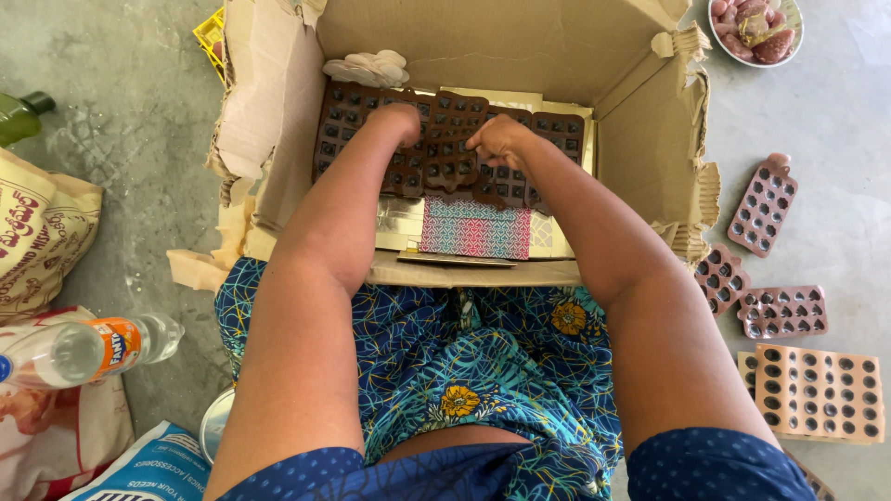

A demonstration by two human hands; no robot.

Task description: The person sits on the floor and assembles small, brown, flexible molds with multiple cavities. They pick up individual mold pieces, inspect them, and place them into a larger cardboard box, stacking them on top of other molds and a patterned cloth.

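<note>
Both my hands reach down into an open cardboard box (650, 139) in front of my lap. My left hand (397, 121) is curled, fingers closed, pressing on brown silicone moulds (345, 121) lying in the box. My right hand (499, 139) pinches the edge of another brown mould (452, 139) at the middle of the pile. More brown moulds (560, 130) lie to the right beneath it. A stack of shiny patterned foil sheets (475, 227) lies at the box's near side. White shell-shaped pieces (368, 68) sit at the back left corner.
Several brown and tan moulds (763, 206) (817, 391) lie on the concrete floor at the right. A plate of brown lumps (754, 28) is at the top right. A plastic bottle (83, 348), printed bags (37, 232) and a green bottle (19, 116) lie at the left.
</note>
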